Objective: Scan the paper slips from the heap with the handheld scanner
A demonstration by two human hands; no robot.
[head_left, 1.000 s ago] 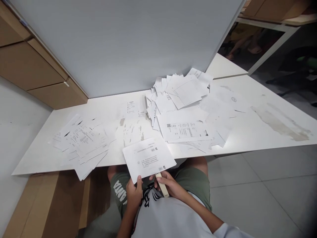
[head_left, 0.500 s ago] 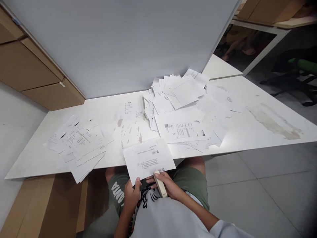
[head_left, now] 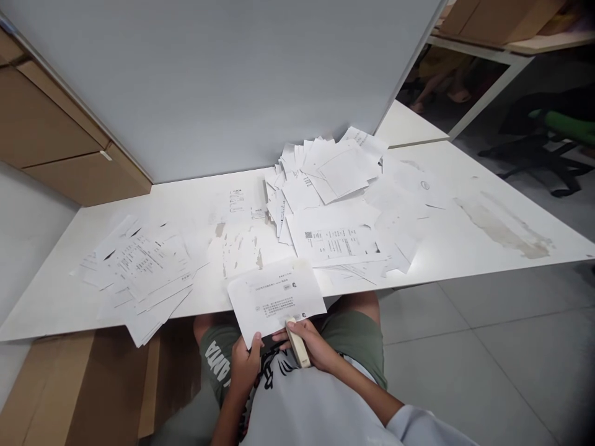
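Note:
My left hand [head_left: 246, 359] pinches the lower left corner of a printed sheet of paper [head_left: 274, 297], thumb on top. The sheet is held at the table's front edge, above my lap; whether more sheets lie under it I cannot tell. My right hand [head_left: 313, 344] is wrapped around a cream stapler [head_left: 298, 347], with the thumb on its upper end. The stapler's far end meets the sheet's lower edge, right of the middle. Its jaws are hidden.
A large heap of loose papers [head_left: 344, 164] lies at the table's middle back. Another pile of papers [head_left: 149, 260] overhangs the front edge at left. Behind the white table [head_left: 483, 241] stands a grey partition [head_left: 251, 87]. Cardboard boxes [head_left: 60, 124] are at left; a person's legs [head_left: 432, 90] show far right.
The view has shifted a little, so the scene sits slightly further left. Both hands keep their hold on the sheet and the stapler, with hardly any movement.

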